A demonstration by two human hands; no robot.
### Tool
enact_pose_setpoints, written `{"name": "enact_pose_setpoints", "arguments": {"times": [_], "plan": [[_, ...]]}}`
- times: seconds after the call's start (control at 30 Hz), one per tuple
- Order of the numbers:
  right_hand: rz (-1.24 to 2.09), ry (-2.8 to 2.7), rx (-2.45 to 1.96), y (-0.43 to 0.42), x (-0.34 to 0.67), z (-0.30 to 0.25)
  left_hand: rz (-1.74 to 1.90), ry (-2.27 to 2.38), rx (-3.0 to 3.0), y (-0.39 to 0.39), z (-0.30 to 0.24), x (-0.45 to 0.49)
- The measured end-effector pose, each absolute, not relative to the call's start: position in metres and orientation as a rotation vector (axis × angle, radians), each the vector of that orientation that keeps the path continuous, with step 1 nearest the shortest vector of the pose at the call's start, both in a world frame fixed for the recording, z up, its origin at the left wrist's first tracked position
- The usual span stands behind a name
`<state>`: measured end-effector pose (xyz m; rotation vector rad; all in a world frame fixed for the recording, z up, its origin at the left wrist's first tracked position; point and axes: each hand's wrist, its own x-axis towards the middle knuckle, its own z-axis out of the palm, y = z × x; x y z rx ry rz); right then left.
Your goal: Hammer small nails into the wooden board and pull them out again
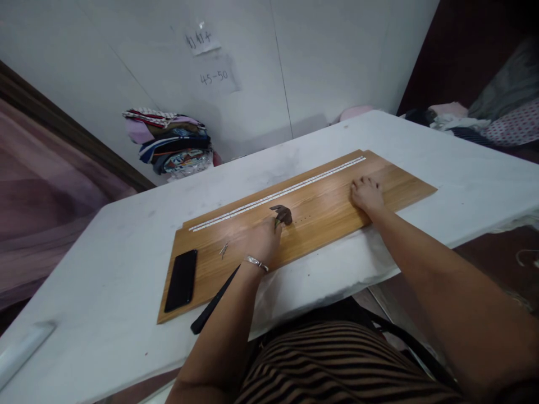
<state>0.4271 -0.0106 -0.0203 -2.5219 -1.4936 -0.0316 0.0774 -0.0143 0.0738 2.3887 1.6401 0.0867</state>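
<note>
My left hand (264, 242) is closed round a hammer (284, 214) close under its head, over the middle of a wooden board (328, 196). The hammer's black handle runs back under my left wrist, past the board's near edge. To the right of the hammer head, a short row of small dark dots (302, 219) marks the board; nail heads or holes, I cannot tell. Left of my left hand lies a small pile of nails (224, 250). My right hand (367, 193) rests on the board's right part, fingers apart and slightly bent, holding nothing.
Two white marked strips (278, 193) run along the board's far side. A black phone (181, 280) lies on its left end. The board is on a white-covered table (105, 269). Folded clothes (172, 140) are stacked behind it, and a pale roll (25, 350) lies at the left.
</note>
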Motion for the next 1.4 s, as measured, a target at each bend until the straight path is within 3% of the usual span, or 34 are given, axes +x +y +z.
{"name": "enact_pose_setpoints", "arguments": {"times": [1.4], "plan": [[-0.054,-1.504,-2.54,-0.0113,0.4248,-0.0181,0.093,1.618,2.383,-0.0111,0.0719,0.0762]]}}
